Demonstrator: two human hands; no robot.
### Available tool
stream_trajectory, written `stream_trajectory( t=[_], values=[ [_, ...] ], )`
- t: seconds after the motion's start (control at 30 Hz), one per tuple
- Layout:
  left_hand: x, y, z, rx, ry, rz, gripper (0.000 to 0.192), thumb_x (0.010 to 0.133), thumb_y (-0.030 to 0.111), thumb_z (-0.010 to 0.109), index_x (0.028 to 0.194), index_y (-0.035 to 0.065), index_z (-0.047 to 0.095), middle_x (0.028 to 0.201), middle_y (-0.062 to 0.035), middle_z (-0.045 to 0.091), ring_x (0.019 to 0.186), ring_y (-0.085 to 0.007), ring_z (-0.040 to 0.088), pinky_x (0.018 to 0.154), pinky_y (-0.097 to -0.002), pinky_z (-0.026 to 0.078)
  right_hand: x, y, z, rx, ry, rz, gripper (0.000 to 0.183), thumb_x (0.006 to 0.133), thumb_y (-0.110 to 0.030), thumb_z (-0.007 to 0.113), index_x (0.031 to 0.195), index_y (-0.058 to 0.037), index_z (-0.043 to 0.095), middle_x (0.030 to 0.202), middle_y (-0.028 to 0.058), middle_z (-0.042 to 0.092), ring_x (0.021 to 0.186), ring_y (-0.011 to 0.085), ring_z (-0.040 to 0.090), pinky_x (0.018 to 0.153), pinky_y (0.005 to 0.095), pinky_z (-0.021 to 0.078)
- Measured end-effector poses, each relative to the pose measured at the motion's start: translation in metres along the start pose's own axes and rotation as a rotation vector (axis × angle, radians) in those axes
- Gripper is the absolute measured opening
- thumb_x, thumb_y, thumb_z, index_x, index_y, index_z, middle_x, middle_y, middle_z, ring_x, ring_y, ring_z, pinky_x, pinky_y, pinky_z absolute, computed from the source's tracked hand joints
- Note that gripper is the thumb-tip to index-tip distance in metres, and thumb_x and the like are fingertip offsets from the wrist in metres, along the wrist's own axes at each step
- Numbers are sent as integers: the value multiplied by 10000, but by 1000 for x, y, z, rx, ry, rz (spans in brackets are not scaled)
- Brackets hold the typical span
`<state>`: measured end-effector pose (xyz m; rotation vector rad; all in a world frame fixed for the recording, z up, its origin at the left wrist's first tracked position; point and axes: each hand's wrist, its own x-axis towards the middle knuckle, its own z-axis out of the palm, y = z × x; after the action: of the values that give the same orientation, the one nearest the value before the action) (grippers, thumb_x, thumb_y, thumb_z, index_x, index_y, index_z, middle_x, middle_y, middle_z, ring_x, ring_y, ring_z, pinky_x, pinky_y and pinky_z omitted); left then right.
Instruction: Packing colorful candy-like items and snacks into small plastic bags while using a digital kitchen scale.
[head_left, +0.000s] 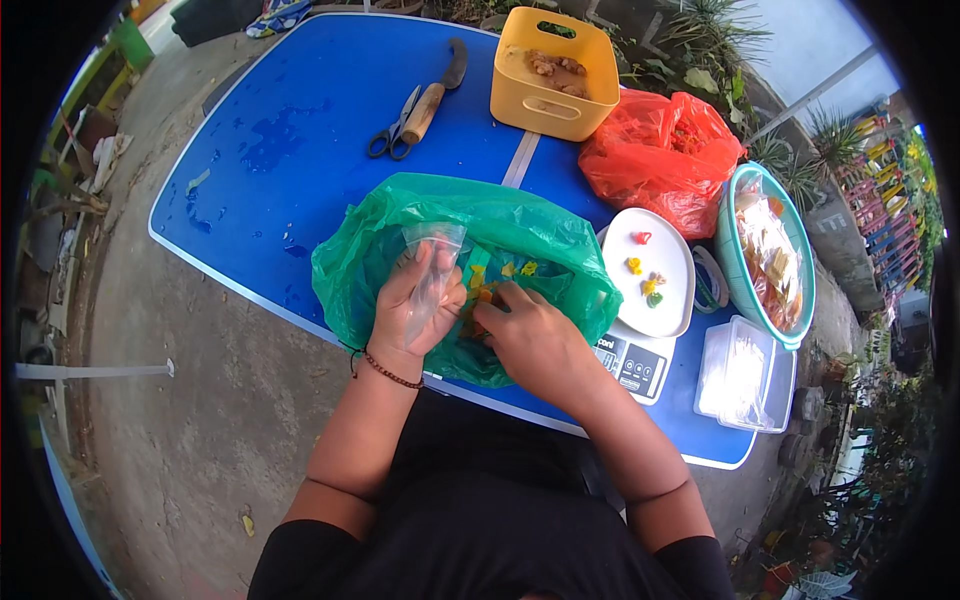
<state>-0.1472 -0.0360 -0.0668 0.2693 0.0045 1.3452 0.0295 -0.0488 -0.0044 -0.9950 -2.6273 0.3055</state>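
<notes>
My left hand (421, 300) holds a small clear zip-seal plastic bag (429, 289) upright above a green plastic bag (525, 202) that lies spread wide on the table. Inside the green bag are small yellow and orange pieces (480, 279), perhaps peppers. My right hand (529, 341) reaches down among them with its fingers bent; its fingertips are partly hidden, so whether they grip a piece is unclear. Right of it, a white plate (619, 289) bearing small red, yellow and green pieces (635, 265) rests on a white digital kitchen scale (637, 367).
On the blue folding table (300, 187) are black-handled scissors (395, 135), a wooden-handled curved knife (426, 109), a yellow basket (555, 116) with ginger-like roots, a red plastic bag (652, 165), a turquoise basket (802, 300) of packed bags and a clear container (781, 390) of plastic bags.
</notes>
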Motion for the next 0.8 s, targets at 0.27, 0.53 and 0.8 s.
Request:
stream_trajectory(
  t=[0.27,0.53,0.8],
  values=[
    [-2,2,-4,-34,6,-8,199,977,199,567,1093,48,624,917,-25,659,631,-92,530,575,-230,407,0,-11,3,6,-31,27,209,720,27,592,927,2,602,976,222,563,827,348,641,714,404,560],
    [-1,-1,-9,-119,-69,31,445,1017,248,481,1219,-145,431,945,-100,604,690,-129,543,607,-245,444,-1,-6,-3,259,-13,123,222,707,8,633,926,-2,595,921,201,587,772,358,638,716,407,543],
    [0,1,-2,-28,-15,-8,204,988,193,545,1110,50,625,922,-29,658,640,-92,545,587,-226,423,-8,18,-18,1414,77,534,58,870,-11,630,878,-24,575,863,36,606,781,150,656,672,279,554]
  ],
)
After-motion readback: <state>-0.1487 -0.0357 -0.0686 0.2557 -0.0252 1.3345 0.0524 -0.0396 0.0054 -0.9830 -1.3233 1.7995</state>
